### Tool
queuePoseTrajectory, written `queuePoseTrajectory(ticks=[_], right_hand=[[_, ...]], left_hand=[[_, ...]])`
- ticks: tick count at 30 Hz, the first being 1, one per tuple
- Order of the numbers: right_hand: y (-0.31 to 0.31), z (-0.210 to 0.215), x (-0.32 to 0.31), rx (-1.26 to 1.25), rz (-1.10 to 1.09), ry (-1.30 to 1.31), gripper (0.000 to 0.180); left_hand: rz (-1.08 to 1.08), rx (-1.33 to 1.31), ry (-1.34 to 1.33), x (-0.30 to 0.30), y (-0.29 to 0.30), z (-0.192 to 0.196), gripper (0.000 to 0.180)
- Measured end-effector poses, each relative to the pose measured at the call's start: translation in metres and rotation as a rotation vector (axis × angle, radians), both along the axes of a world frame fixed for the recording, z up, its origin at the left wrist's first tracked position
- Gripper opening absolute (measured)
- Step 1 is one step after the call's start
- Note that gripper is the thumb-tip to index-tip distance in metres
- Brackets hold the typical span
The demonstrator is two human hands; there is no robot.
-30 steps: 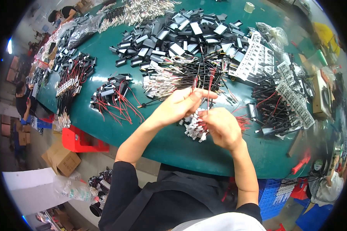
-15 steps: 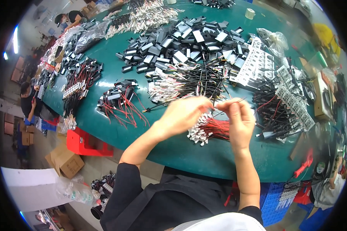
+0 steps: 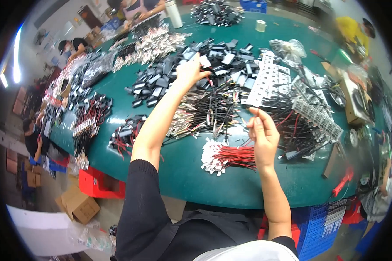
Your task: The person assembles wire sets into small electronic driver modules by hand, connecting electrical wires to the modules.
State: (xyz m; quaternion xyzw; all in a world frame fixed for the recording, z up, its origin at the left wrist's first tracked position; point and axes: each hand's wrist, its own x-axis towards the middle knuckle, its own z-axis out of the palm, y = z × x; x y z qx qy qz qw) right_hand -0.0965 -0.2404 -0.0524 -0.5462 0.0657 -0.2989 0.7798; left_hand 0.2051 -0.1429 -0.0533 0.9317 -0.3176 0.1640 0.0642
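Note:
My left hand (image 3: 190,73) reaches over a heap of black plastic housings (image 3: 167,65). Its thumb and fingers are apart around a housing with a pale face (image 3: 205,61); no firm hold shows. Closer to me, my right hand (image 3: 265,132) is raised with its fingers pinched on what looks like a thin wire, mostly hidden by the fingers. Below and left of that hand lies a bundle of red and black wires (image 3: 237,156) with white connectors (image 3: 213,156). Black cables with stripped, coloured ends (image 3: 200,108) are piled between the bundle and the housings.
White printed label sheets (image 3: 270,80) and dark cables (image 3: 287,130) lie to the right. Housings with red wires (image 3: 128,130) sit at the left on the green table (image 3: 196,187). A tape roll (image 3: 260,26) and a bottle (image 3: 174,14) stand at the far side. Other people work around.
My left hand has left my right hand and moved forward to the housings. The right hand stays near its place, still pinched. The view has shifted, showing more of the far side.

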Motion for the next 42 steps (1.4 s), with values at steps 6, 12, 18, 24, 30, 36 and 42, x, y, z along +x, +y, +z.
queuePoseTrajectory(ticks=[6, 12, 18, 24, 30, 36, 42], right_hand=[[-0.001, 0.005, -0.002, -0.005, 0.013, 0.008, 0.026], [0.004, 0.012, -0.005, -0.091, 0.012, 0.086, 0.02], [0.014, 0.014, -0.008, -0.341, -0.098, 0.042, 0.012], [0.023, 0.021, -0.008, -0.916, -0.309, -0.095, 0.014], [0.028, 0.019, -0.009, -0.972, -0.335, -0.112, 0.018], [0.027, 0.019, -0.01, -1.003, -0.329, -0.096, 0.018], [0.025, 0.017, -0.008, -1.019, -0.335, -0.105, 0.016]], left_hand=[[-0.086, -0.06, -0.11, 0.01, 0.007, 0.004, 0.049], [-0.074, -1.114, 1.018, -0.024, 0.051, 0.032, 0.047], [-0.312, -1.341, 1.46, -0.129, 0.088, 0.036, 0.04], [-0.333, -1.178, 1.677, -0.19, 0.093, 0.015, 0.041], [-0.272, -1.15, 1.651, -0.197, 0.089, 0.021, 0.051], [-0.345, -1.156, 1.561, -0.201, 0.091, 0.018, 0.046], [-0.277, -1.084, 1.314, -0.207, 0.087, 0.02, 0.044]])
